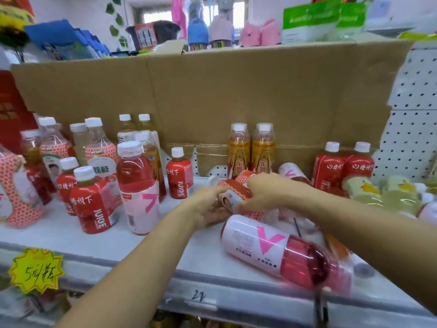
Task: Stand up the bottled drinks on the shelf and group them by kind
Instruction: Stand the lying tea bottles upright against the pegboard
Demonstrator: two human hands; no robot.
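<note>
While tipped sideways, honeycomb-label btl (233, 194) sits gripped btwn hands (209, 208) (266, 191).

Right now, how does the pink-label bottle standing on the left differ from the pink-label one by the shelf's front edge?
The standing bottle is upright, cap on top; the front bottle lies on its side. The standing bottle is among upright drinks; the front bottle lies by the shelf's front edge. Both hold red drink and wear a white label with a pink mark.

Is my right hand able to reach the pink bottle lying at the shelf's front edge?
Probably yes: the pink bottle lies uncovered just below the right hand, though that hand grips a red-patterned bottle.
</note>
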